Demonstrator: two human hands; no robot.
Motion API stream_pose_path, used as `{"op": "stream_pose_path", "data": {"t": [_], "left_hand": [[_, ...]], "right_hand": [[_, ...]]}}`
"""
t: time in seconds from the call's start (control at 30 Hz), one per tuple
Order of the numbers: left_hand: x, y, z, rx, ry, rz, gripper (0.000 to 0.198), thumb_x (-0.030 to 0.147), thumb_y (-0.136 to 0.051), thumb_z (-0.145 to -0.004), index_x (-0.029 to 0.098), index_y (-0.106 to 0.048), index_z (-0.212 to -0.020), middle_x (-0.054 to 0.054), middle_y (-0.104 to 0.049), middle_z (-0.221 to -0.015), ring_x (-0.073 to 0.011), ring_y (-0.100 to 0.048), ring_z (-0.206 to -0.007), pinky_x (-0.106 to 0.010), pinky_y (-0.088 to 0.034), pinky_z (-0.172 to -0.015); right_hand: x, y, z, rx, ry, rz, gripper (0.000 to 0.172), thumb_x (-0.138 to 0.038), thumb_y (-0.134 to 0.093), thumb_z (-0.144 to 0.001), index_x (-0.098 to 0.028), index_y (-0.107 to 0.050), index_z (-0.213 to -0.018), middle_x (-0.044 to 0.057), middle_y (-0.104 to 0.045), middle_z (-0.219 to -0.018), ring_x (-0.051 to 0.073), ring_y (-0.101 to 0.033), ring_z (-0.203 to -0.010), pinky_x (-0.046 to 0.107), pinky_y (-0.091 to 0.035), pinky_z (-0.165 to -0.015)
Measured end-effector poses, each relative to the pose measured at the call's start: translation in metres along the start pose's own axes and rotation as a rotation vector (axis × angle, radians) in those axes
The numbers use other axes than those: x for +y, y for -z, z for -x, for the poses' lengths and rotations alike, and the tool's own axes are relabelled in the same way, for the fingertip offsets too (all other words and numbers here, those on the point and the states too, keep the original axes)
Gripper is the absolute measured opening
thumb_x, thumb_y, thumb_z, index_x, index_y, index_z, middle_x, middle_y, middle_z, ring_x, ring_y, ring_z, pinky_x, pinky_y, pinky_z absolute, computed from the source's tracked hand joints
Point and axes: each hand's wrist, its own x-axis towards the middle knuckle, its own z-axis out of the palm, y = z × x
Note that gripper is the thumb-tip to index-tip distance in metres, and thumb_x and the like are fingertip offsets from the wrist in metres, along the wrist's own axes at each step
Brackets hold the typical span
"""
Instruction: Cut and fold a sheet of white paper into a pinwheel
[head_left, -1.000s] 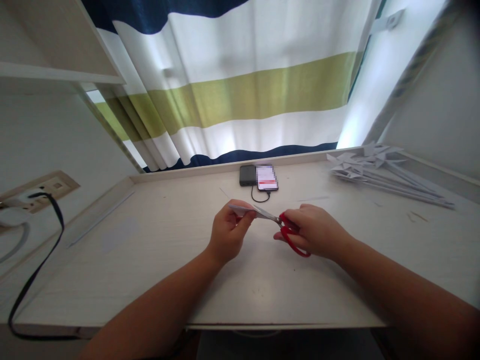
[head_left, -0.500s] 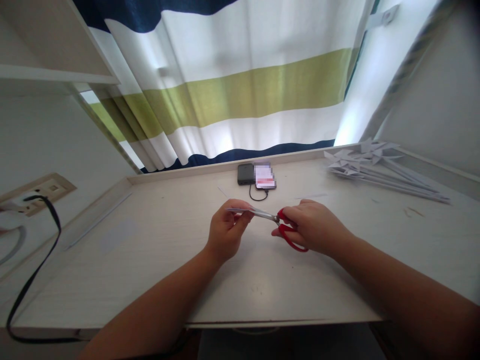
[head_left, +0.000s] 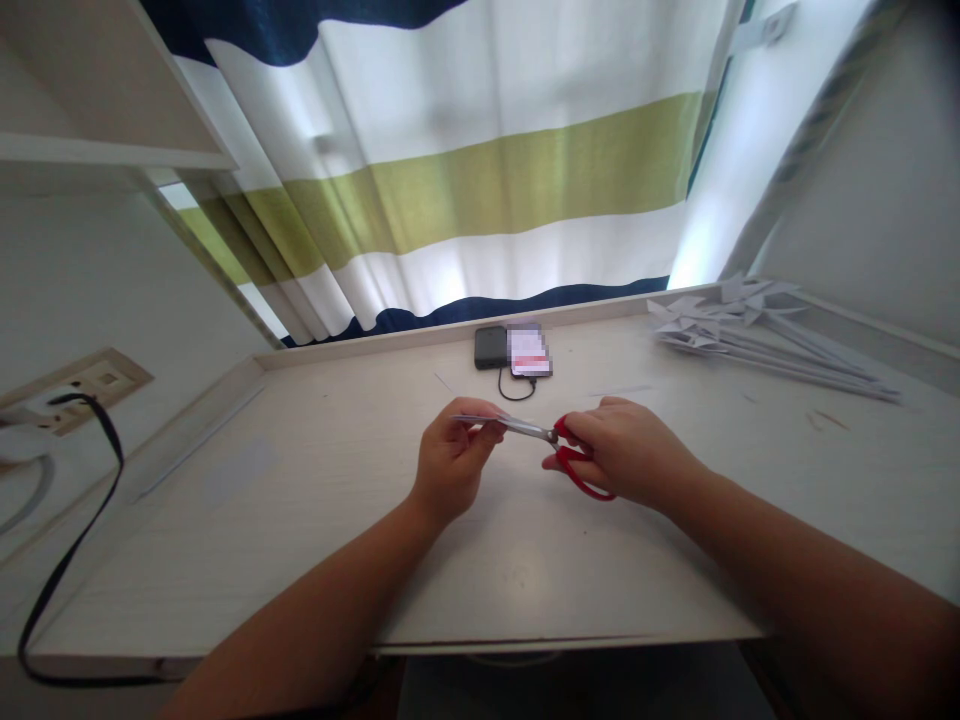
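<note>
My left hand point(head_left: 454, 455) pinches a small piece of paper point(head_left: 466, 418), seen almost edge-on, between thumb and fingers. The red-handled scissors point(head_left: 585, 478) are in my right hand point(head_left: 630, 450), with fingers through the loops. Their metal blades point left and reach the paper beside my left thumb. How far the blades are apart is hard to see at this angle. Both hands are held above the white desk point(head_left: 525, 590), near its middle.
Behind my hands lie a black power bank point(head_left: 490, 348) and a phone point(head_left: 529, 352) joined by a short cable. Folded paper pieces with long stems point(head_left: 750, 330) are piled at the back right. A black cord point(head_left: 67, 550) hangs from the wall socket point(head_left: 97, 380) at left.
Almost nothing differs. My hands, the paper and the scissors keep the same position, and the view has shifted very slightly.
</note>
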Motion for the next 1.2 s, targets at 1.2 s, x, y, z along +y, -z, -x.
{"op": "stream_pose_path", "data": {"t": [1.2], "left_hand": [[0.0013, -0.0016, -0.0013, 0.022, 0.027, 0.032, 0.005, 0.02, -0.07, -0.08, 0.018, -0.066, -0.082, -0.004, -0.067, -0.082, -0.013, -0.06, -0.072, -0.026, -0.048, -0.065]], "right_hand": [[0.0012, -0.0052, 0.0022, 0.03, 0.014, 0.039, 0.046, -0.062, -0.05, -0.085, -0.019, -0.061, -0.071, 0.006, -0.06, -0.058, 0.019, -0.051, -0.056, 0.028, -0.027, -0.055]]}}
